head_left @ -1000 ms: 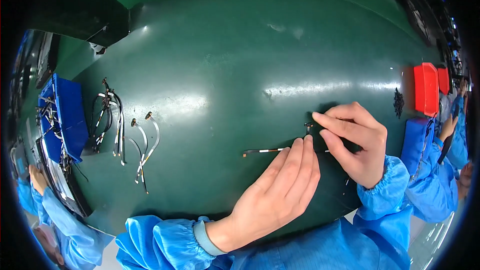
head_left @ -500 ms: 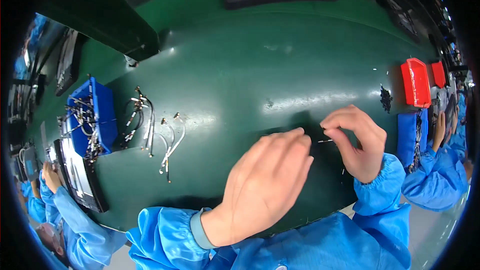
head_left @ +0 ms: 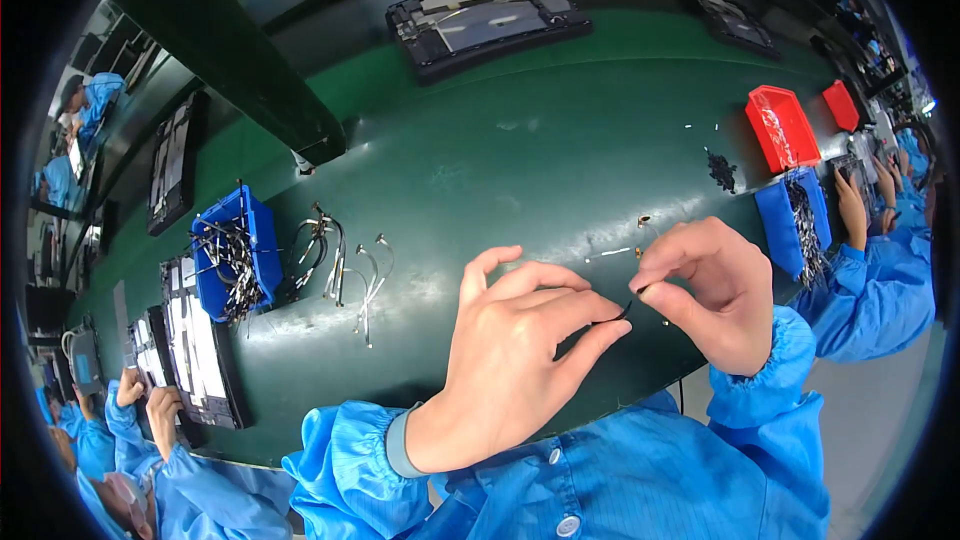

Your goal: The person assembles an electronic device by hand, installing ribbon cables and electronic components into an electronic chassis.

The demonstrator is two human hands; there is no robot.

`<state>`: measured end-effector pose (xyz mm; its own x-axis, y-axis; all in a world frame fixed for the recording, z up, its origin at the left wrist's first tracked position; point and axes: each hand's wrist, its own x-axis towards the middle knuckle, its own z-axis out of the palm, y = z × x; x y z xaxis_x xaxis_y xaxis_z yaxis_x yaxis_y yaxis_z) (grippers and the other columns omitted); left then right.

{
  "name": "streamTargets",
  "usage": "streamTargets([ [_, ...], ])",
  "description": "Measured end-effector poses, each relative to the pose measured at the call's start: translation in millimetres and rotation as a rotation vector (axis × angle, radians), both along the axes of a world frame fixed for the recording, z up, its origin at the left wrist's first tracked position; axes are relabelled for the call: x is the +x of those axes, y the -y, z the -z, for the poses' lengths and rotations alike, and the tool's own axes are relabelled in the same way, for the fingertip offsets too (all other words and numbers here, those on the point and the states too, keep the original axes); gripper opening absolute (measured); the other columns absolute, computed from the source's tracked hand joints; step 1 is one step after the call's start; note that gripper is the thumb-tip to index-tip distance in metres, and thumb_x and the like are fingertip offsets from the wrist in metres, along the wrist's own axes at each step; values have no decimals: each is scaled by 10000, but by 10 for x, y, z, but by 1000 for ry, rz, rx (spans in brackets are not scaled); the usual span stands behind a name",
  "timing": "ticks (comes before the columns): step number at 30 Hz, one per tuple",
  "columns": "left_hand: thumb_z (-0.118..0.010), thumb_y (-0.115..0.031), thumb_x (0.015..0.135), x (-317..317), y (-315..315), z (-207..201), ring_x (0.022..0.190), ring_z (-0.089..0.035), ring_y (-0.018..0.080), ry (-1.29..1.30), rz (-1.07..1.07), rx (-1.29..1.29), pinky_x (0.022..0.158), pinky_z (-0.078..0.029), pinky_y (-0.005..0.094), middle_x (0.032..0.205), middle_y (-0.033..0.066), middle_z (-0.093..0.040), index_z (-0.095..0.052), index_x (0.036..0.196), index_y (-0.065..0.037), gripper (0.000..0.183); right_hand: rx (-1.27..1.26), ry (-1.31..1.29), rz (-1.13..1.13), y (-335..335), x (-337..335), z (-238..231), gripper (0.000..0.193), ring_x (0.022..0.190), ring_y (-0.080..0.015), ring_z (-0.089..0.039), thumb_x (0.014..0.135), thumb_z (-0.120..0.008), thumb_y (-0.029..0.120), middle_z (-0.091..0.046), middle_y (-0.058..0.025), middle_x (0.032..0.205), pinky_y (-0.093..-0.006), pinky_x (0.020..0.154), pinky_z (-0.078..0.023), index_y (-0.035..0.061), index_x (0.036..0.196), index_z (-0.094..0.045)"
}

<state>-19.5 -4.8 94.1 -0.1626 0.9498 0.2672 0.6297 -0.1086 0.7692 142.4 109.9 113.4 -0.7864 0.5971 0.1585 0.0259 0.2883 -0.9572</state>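
Pinching closed, left hand [head_left: 525,355] on black strip [head_left: 627,311], right hand [head_left: 715,295] on dark bit [head_left: 642,289], table edge [head_left: 622,407] near

FREE: green tabletop [head_left: 460,170] lies open from beyond the left hand [head_left: 525,340] to the black-framed panel [head_left: 490,22] | LEFT: loose cables [head_left: 318,225], blue bin [head_left: 266,250], slanting post [head_left: 230,50] obstruct | RIGHT: right hand [head_left: 712,285], black heap [head_left: 721,171], red bin [head_left: 785,130] block | BETWEEN HANDS: narrow gap

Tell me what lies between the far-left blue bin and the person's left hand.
In the head view, loose thin cables lie on the green table between that blue bin and the left hand.
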Motion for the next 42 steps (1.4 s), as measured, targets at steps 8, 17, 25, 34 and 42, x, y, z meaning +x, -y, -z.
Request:
streamTargets([
  [8,-778,-152,758,11,57,-51,801,-649,161,185,62,-62,994,-353,416,768,5,-703,-729,784,-93,81,-347,-79,-97,68,-23,20,293,948,-175,-651,883,-612,-48,-651,-132,1037,-298,836,-525,-53,1177,-603],
  [17,-675,-110,863,-139,62,-179,801,-707,226,278,250,-231,795,-527,328,858,120,-723,-679,1074,0,238,-11,-141,57,-131,96,-127,278,924,-134,-622,861,-612,-84,-625,-83,1021,-268,831,-515,-35,1134,-624],
  [25,-545,-30,930,-56,103,-172,872,-712,209,559,270,-186,796,-530,284,895,131,-727,-580,1222,29,300,903,18,302,297,121,-45,385,907,-257,-613,681,-778,-2,-642,-92,1026,-340,784,-506,65,1055,-714],
  [34,-537,-43,936,-4,135,-164,906,-709,232,492,322,-127,849,-529,317,956,139,-718,-547,1276,8,344,508,-124,210,260,122,9,215,833,-253,-661,762,-704,-43,-697,-130,937,-327,738,-517,-6,973,-718],
  [42,-546,-53,947,68,140,-96,907,-700,197,589,265,-110,826,-532,279,932,131,-721,-598,1187,20,257,844,-89,384,365,97,-39,221,829,-274,-669,727,-703,-71,-699,-139,948,-337,726,-533,-21,943,-705],
])
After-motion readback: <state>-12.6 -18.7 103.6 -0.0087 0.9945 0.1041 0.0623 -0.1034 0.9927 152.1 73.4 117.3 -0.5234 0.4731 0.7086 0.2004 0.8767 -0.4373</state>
